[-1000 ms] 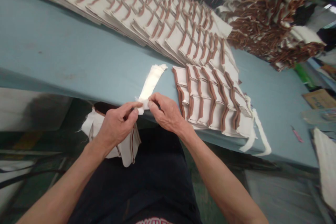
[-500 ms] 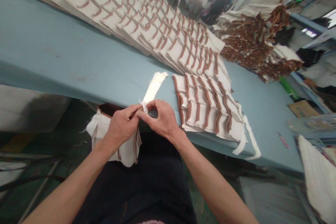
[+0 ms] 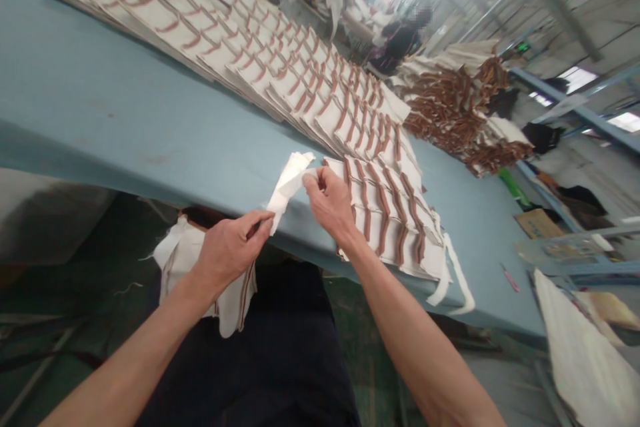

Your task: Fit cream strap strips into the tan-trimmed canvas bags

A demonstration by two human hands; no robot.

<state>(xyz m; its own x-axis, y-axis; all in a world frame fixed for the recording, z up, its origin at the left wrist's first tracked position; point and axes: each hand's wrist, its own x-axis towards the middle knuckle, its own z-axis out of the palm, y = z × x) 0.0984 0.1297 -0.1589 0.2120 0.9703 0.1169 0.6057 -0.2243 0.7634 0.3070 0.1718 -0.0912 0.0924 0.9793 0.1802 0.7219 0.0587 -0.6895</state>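
A narrow white fabric strip [image 3: 287,185] lies over the near edge of the blue table [image 3: 125,127]. My left hand [image 3: 231,248] pinches its near end just off the table edge. My right hand [image 3: 330,200] pinches the strip farther up, close to its far end. Just right of my right hand sits a small stack of white fabric pieces with brown trim [image 3: 390,220]. More white and brown pieces [image 3: 200,267] rest on my lap under my left hand.
Long overlapping rows of white and brown pieces [image 3: 260,60] cover the far side of the table. A heap of similar pieces [image 3: 460,107] lies at the back right. Loose white strips [image 3: 453,273] hang off the table edge. A person [image 3: 400,40] stands far behind.
My right hand has slid up the strip from its near end toward its far end, while my left hand keeps the near end pinched. The view has tilted upward.
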